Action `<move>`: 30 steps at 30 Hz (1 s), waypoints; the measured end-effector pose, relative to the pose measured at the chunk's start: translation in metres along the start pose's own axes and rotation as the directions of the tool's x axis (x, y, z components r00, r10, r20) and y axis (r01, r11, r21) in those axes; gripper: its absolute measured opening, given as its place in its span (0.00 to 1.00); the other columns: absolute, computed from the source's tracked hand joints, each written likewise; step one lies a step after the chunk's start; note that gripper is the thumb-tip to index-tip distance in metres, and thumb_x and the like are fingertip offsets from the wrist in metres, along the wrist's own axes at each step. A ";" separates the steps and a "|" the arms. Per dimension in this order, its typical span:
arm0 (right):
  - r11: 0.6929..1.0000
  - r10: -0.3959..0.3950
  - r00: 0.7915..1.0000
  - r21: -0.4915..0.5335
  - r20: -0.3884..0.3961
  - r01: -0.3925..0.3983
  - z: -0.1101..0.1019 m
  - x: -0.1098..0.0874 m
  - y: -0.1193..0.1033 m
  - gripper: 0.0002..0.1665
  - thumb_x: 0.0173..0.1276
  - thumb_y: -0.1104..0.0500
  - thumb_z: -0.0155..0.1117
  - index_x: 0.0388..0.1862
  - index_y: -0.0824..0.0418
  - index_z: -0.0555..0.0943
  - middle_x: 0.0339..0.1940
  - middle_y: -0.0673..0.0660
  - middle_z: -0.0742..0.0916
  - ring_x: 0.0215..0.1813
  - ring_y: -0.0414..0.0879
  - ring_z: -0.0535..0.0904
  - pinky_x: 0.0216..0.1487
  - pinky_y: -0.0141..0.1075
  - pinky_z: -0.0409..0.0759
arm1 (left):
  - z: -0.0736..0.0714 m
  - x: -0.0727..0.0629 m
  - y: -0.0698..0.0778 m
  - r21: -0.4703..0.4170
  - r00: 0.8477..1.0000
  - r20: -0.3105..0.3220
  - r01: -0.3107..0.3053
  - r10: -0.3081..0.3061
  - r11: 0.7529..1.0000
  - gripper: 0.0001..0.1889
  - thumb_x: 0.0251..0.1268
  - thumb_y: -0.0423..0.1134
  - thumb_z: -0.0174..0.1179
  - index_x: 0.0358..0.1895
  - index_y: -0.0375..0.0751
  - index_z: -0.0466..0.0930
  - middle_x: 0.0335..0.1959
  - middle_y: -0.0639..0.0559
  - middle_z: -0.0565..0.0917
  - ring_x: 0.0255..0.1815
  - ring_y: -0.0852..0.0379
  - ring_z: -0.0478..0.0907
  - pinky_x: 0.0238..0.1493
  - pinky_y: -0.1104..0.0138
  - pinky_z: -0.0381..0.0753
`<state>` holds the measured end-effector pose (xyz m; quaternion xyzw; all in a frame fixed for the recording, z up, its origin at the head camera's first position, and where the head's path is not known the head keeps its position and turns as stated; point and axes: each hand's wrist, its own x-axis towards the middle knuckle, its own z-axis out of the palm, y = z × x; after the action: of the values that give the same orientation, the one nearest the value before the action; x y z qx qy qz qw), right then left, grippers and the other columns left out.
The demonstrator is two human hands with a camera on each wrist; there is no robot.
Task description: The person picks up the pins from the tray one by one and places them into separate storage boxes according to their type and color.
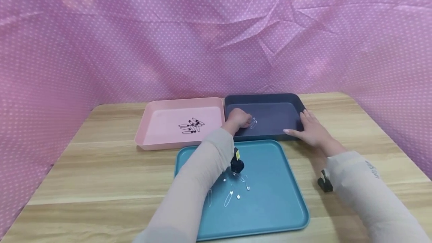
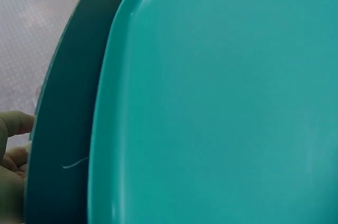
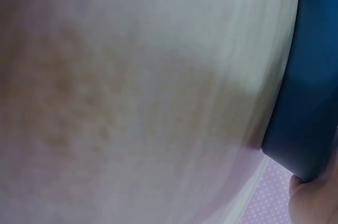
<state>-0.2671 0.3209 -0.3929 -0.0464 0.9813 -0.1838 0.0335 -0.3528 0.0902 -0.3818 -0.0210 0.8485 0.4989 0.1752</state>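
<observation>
Right now, a few silver safety pins [image 1: 254, 123] lie in the left part of the navy tray [image 1: 275, 117], just beside the fingertips of your left hand [image 1: 239, 118]. Those fingers are bent and point down into the tray; you cannot tell from these views whether they pinch a pin. Your right hand [image 1: 312, 130] rests at the tray's near right corner, its fingers extended along the right rim and its thumb spread out over the near rim.

Close in front of the navy tray you have the teal tray [image 1: 266, 205], with more loose pins [image 1: 228, 198] scattered about its middle, some partly hidden by your left sleeve [image 1: 192, 190]. A black wrist camera [image 1: 237, 165] with a yellow label shows beside that sleeve, above the teal tray.

Just left of the navy tray stands the pink tray [image 1: 165, 123], holding a cluster of black safety pins [image 1: 191, 126] right of its middle. Your right sleeve [image 1: 374, 194] reaches over the wooden table [image 1: 94, 175], which bears all three trays. Beyond them hangs a pink cloth [image 1: 216, 48] with pale dots, creased and folded.
</observation>
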 end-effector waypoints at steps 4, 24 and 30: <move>1.000 0.005 1.000 0.003 0.002 -0.005 0.001 0.001 -0.001 0.63 0.52 0.29 0.46 0.63 0.77 0.40 0.64 0.73 0.43 0.65 0.61 0.32 0.61 0.55 0.38 | -0.007 -0.010 0.001 -0.002 0.998 0.028 -0.052 0.052 0.999 0.09 0.56 0.32 0.53 0.34 0.28 0.78 0.26 0.45 0.79 0.30 0.54 0.79 0.28 0.72 0.77; 1.000 -0.005 1.000 0.009 0.010 0.004 -0.004 0.003 -0.003 0.62 0.53 0.29 0.46 0.63 0.78 0.40 0.64 0.74 0.42 0.65 0.62 0.31 0.61 0.53 0.36 | -0.053 -0.076 -0.013 -0.007 0.946 0.283 -0.164 0.159 0.986 0.12 0.59 0.39 0.53 0.42 0.37 0.76 0.38 0.50 0.79 0.40 0.57 0.77 0.50 0.59 0.69; 1.000 0.002 1.000 0.009 0.009 -0.002 -0.001 0.001 -0.002 0.63 0.52 0.29 0.46 0.63 0.78 0.40 0.64 0.74 0.43 0.65 0.62 0.32 0.61 0.54 0.36 | -0.061 -0.092 -0.023 0.004 0.923 0.332 -0.207 0.194 0.978 0.11 0.58 0.37 0.54 0.42 0.34 0.75 0.38 0.48 0.78 0.39 0.57 0.78 0.45 0.66 0.73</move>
<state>-0.2676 0.3198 -0.3910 -0.0462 0.9803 -0.1882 0.0382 -0.2781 0.0135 -0.3452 0.1530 0.8144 0.4939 0.2634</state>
